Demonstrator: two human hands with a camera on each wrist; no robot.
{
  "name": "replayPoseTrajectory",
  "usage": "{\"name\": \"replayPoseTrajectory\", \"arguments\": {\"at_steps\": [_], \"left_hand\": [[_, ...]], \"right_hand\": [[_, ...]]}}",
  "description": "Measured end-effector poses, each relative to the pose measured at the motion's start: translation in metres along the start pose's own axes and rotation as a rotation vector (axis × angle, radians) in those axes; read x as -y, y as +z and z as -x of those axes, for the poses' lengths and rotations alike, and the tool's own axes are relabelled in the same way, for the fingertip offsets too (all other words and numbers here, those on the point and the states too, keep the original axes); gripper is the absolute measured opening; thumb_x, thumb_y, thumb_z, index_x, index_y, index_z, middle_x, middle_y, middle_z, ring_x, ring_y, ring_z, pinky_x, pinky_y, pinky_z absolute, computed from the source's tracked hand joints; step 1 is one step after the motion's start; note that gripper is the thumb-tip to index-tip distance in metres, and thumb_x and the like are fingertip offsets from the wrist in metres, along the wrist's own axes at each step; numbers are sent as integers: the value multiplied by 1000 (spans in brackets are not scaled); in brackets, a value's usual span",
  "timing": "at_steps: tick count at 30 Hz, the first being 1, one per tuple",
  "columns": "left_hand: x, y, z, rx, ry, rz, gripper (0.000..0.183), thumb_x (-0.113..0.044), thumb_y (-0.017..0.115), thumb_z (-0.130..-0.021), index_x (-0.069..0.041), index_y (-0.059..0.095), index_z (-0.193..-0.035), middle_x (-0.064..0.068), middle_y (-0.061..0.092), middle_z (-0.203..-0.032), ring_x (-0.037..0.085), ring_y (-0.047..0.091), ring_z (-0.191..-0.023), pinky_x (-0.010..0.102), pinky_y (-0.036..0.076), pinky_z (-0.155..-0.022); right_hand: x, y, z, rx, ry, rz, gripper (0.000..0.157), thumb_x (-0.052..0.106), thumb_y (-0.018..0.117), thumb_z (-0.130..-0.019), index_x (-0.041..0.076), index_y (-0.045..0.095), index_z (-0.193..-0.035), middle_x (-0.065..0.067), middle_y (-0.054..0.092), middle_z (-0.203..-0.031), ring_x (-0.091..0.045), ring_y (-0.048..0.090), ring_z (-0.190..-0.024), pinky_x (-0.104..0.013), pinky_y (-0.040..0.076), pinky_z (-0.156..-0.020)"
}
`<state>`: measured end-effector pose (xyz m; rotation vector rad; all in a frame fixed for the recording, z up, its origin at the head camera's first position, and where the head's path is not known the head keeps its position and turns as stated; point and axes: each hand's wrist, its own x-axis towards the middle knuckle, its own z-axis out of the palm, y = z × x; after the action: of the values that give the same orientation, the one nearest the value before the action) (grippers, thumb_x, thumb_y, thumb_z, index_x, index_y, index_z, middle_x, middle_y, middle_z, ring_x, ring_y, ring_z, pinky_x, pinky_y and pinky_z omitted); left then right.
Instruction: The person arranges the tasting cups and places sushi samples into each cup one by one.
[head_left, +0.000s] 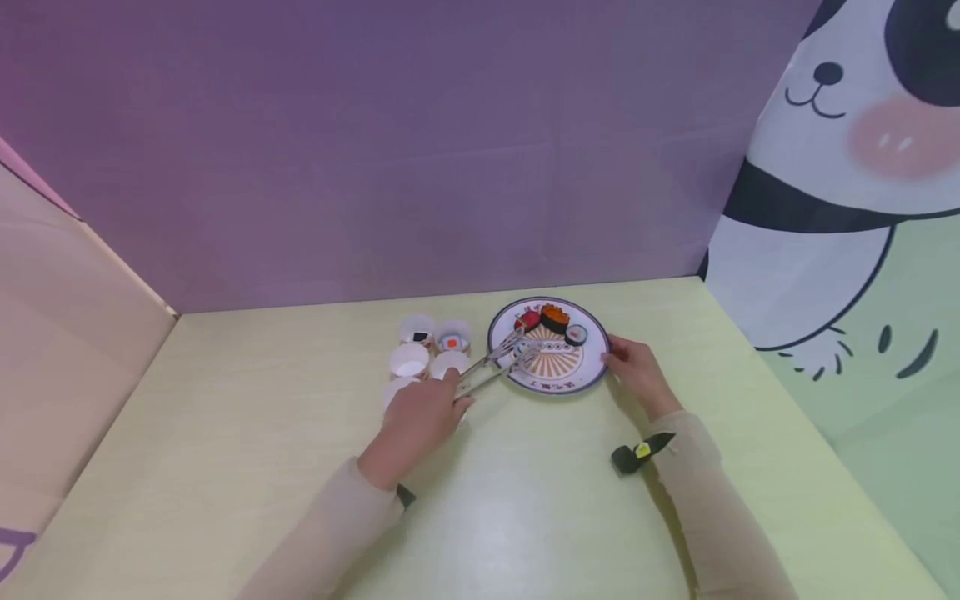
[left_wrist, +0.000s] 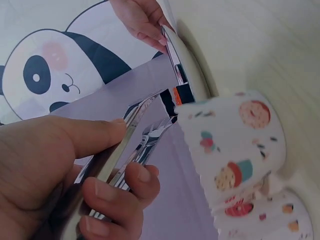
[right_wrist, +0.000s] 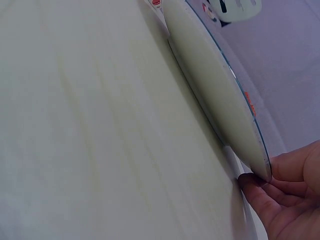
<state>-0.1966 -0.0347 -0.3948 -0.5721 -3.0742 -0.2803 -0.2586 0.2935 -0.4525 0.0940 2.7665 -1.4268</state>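
Note:
My left hand (head_left: 420, 421) grips metal tongs (head_left: 486, 381), their tips over the left part of a round white plate (head_left: 588, 367). Whether the tips hold a piece, I cannot tell. On the plate sit a red-topped sushi piece (head_left: 528, 320), a black-sided sushi with orange topping (head_left: 555, 317) and a sushi roll slice (head_left: 576, 335). At the plate's right rim my right hand (head_left: 639, 372) pinches the edge between thumb and fingers, thumb above, as the right wrist view shows. Below the left hand's tongs stand patterned paper cups (left_wrist: 235, 145).
Several white paper cups (head_left: 409, 360) cluster left of the plate. One back cup holds a black piece (head_left: 422, 337), another an orange-and-white piece (head_left: 452, 342). A purple backdrop (head_left: 375, 167) rises behind the pale table (head_left: 225, 433); a panda-printed panel (head_left: 810, 275) stands at right.

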Motion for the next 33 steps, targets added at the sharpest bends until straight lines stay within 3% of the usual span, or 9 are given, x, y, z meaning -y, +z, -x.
{"name": "replayPoseTrajectory", "arguments": {"at_steps": [10,19,27,33], "left_hand": [[20,-13,13,-12,-41,25,33,-38,59,-92,-8,53,-105,5,52,-64,23,50,-52,35,39,-43],[38,-17,27,-28,-25,-8,38,-35,57,-93,-3,52,-113,8,55,-64,23,52,-53,34,39,-44],[44,-21,38,-38,-54,0,37,-36,60,-91,-3,52,-106,7,50,-60,23,47,-49,34,36,-42],[49,-25,43,-49,-56,-12,37,-33,59,-92,-3,52,-112,10,54,-64,25,51,-51,35,38,-42]], "right_hand": [[0,-2,0,11,24,-1,44,3,47,-96,-9,37,-137,-30,46,-133,-39,41,-128,-46,32,-106],[-1,-3,0,18,29,7,45,5,47,-96,-8,36,-138,-29,46,-134,-39,41,-128,-47,32,-106],[-4,-3,0,13,12,6,45,4,48,-96,-8,37,-138,-29,47,-132,-39,42,-127,-47,32,-106],[-1,-2,0,12,29,6,45,4,48,-96,-8,36,-138,-29,47,-133,-39,41,-127,-47,32,-106]]}}
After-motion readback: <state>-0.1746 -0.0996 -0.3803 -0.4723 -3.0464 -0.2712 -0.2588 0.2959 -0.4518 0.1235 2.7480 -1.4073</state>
